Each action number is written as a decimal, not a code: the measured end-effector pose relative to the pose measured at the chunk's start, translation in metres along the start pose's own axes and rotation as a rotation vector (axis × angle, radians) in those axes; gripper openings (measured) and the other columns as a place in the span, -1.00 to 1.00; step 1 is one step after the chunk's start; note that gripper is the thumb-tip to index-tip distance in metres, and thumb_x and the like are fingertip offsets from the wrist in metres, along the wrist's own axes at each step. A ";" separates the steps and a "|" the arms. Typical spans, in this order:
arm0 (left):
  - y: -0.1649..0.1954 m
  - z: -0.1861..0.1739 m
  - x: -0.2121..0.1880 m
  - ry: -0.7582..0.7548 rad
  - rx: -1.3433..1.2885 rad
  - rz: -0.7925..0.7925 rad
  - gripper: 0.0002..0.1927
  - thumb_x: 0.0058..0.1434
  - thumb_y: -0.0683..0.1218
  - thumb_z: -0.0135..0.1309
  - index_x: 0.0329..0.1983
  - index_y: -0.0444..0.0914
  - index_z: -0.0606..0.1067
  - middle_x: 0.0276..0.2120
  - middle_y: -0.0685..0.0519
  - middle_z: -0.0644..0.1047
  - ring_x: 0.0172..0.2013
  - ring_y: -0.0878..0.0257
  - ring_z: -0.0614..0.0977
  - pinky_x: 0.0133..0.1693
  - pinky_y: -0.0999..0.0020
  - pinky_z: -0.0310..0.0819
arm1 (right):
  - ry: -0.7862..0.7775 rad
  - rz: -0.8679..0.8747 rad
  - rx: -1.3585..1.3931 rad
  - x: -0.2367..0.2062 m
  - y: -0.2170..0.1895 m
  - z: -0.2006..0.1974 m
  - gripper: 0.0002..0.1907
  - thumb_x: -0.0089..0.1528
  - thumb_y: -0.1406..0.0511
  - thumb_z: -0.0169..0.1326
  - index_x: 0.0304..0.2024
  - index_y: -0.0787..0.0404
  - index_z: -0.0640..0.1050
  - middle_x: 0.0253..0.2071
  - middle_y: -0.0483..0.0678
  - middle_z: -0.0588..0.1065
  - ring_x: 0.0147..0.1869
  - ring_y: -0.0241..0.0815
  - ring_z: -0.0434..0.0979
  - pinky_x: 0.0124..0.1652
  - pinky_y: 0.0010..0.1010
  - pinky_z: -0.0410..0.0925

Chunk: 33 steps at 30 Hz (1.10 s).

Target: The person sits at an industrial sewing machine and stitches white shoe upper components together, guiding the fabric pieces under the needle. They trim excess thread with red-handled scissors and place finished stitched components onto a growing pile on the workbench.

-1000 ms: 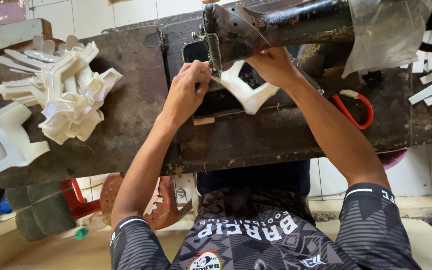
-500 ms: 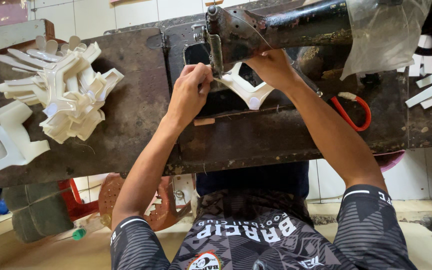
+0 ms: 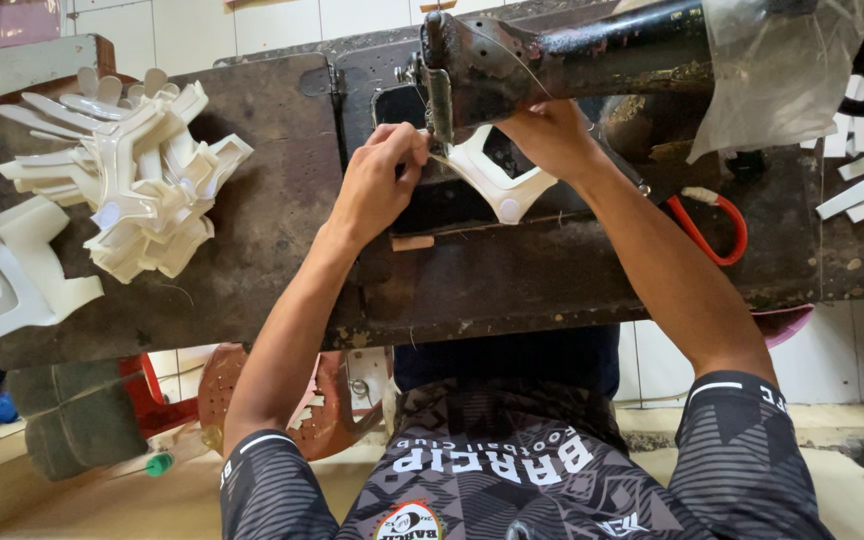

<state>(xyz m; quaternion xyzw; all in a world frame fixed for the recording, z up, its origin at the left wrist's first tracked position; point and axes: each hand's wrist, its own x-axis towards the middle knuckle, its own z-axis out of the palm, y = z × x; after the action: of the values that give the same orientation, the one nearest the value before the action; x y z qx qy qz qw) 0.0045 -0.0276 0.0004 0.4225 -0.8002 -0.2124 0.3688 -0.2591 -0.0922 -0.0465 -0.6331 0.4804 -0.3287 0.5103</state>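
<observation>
Left hand (image 3: 377, 185) pinched white cut piece (image 3: 492, 180) in a narrow grip under sewing machine (image 3: 552, 60) head; right hand (image 3: 552, 135) pressed it flat on worktop (image 3: 252, 270). White stack (image 3: 132, 180) left.

white cut-out piece (image 3: 497, 185), flat and branching with curved arms, lies on the sewing machine (image 3: 552, 60) bed under the needle, pinched at both ends.
</observation>
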 end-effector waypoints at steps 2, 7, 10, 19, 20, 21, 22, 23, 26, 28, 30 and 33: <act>0.002 0.002 -0.002 0.027 -0.021 0.001 -0.78 0.17 -0.43 0.08 -0.22 -0.32 0.39 -0.27 -0.04 0.60 -0.01 -0.03 0.61 -0.06 0.15 0.52 | 0.007 -0.048 0.061 -0.001 0.001 0.000 -0.78 0.43 0.18 0.14 -0.15 0.19 0.65 -0.48 -0.21 0.42 -0.43 -0.43 0.28 -0.43 -0.48 0.10; 0.004 0.005 -0.003 0.051 -0.051 -0.030 -0.78 0.15 -0.43 0.07 -0.22 -0.33 0.39 -0.21 -0.07 0.61 0.00 -0.04 0.62 -0.04 0.16 0.54 | 0.031 -0.171 0.087 0.000 0.004 0.002 -0.83 0.39 0.22 0.15 -0.09 0.17 0.65 -0.36 -0.29 0.52 -0.32 -0.51 0.40 -0.37 -0.54 0.25; 0.003 0.005 -0.003 0.055 -0.057 -0.028 -0.78 0.16 -0.43 0.07 -0.22 -0.32 0.40 -0.20 -0.07 0.62 0.02 -0.04 0.62 -0.05 0.16 0.55 | 0.052 -0.209 0.064 0.002 0.009 0.003 -0.87 0.40 0.28 0.17 -0.14 0.21 0.66 -0.30 -0.30 0.55 -0.26 -0.51 0.46 -0.33 -0.55 0.31; 0.005 0.007 -0.006 0.083 -0.056 -0.042 -0.79 0.16 -0.43 0.08 -0.22 -0.32 0.42 -0.16 -0.09 0.62 0.04 -0.05 0.64 -0.04 0.17 0.59 | 0.000 -0.461 0.249 -0.001 0.000 0.008 -0.92 0.46 0.36 0.14 -0.07 0.27 0.59 -0.19 -0.27 0.49 -0.14 -0.47 0.38 -0.22 -0.51 0.26; 0.005 0.007 -0.005 0.092 -0.052 -0.031 -0.79 0.16 -0.42 0.09 -0.22 -0.32 0.42 -0.16 -0.08 0.62 0.03 -0.06 0.64 -0.03 0.16 0.59 | -0.023 -0.506 0.247 -0.001 -0.003 0.008 -0.91 0.49 0.35 0.11 -0.01 0.27 0.58 -0.15 -0.26 0.49 -0.10 -0.46 0.39 -0.17 -0.50 0.29; 0.005 0.007 -0.005 0.099 -0.048 -0.022 -0.79 0.17 -0.42 0.09 -0.22 -0.33 0.42 -0.15 -0.08 0.63 0.03 -0.06 0.64 -0.03 0.16 0.59 | -0.048 -0.548 0.247 -0.001 -0.004 0.007 -0.89 0.51 0.35 0.09 0.04 0.27 0.56 -0.11 -0.26 0.49 -0.05 -0.45 0.40 -0.13 -0.48 0.31; 0.005 0.007 -0.006 0.094 -0.049 -0.039 -0.79 0.17 -0.42 0.09 -0.22 -0.32 0.42 -0.15 -0.08 0.63 0.03 -0.06 0.64 -0.05 0.16 0.59 | -0.035 -0.489 0.233 -0.001 -0.005 0.006 -0.90 0.49 0.34 0.09 -0.01 0.25 0.57 -0.17 -0.27 0.47 -0.12 -0.46 0.37 -0.18 -0.48 0.27; 0.005 0.007 -0.006 0.088 -0.049 -0.057 -0.79 0.16 -0.42 0.09 -0.22 -0.32 0.42 -0.15 -0.09 0.63 0.03 -0.05 0.64 -0.07 0.17 0.59 | -0.022 -0.429 0.219 -0.001 -0.004 0.005 -0.91 0.48 0.34 0.10 -0.05 0.24 0.58 -0.23 -0.28 0.45 -0.18 -0.46 0.34 -0.24 -0.47 0.24; 0.005 0.008 -0.005 0.091 -0.036 -0.043 -0.79 0.15 -0.43 0.08 -0.22 -0.33 0.42 -0.14 -0.07 0.63 0.03 -0.06 0.64 -0.06 0.17 0.58 | -0.024 -0.424 0.216 -0.001 0.002 0.004 -0.90 0.48 0.33 0.10 -0.10 0.22 0.59 -0.28 -0.28 0.44 -0.23 -0.44 0.32 -0.27 -0.46 0.22; 0.007 0.008 -0.004 0.106 -0.027 -0.017 -0.79 0.15 -0.42 0.08 -0.22 -0.33 0.42 -0.14 -0.07 0.64 0.02 -0.06 0.63 -0.06 0.18 0.58 | -0.019 -0.419 0.180 0.001 0.005 0.003 -0.89 0.48 0.32 0.11 -0.15 0.21 0.59 -0.33 -0.28 0.41 -0.27 -0.43 0.31 -0.29 -0.45 0.20; 0.012 0.007 -0.005 0.120 -0.024 0.000 -0.80 0.14 -0.41 0.08 -0.21 -0.34 0.41 -0.15 -0.08 0.63 -0.01 -0.07 0.62 -0.09 0.20 0.59 | 0.008 -0.350 0.106 0.002 0.005 0.004 -0.85 0.47 0.32 0.11 -0.22 0.20 0.58 -0.44 -0.27 0.35 -0.37 -0.42 0.27 -0.35 -0.46 0.15; 0.025 0.006 -0.012 0.144 0.097 -0.068 -0.85 0.28 -0.30 0.19 -0.16 -0.37 0.45 -0.20 -0.15 0.55 -0.14 -0.04 0.59 -0.14 0.13 0.50 | -0.134 -0.459 0.411 0.004 -0.007 0.005 -0.75 0.55 0.40 0.16 -0.26 0.20 0.49 -0.36 -0.25 0.36 -0.36 -0.48 0.21 -0.35 -0.57 0.09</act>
<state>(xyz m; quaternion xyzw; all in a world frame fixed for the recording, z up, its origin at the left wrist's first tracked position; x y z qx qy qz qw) -0.0081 -0.0036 0.0081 0.4810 -0.7662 -0.1548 0.3969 -0.2513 -0.0940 -0.0412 -0.6288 0.2135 -0.4832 0.5705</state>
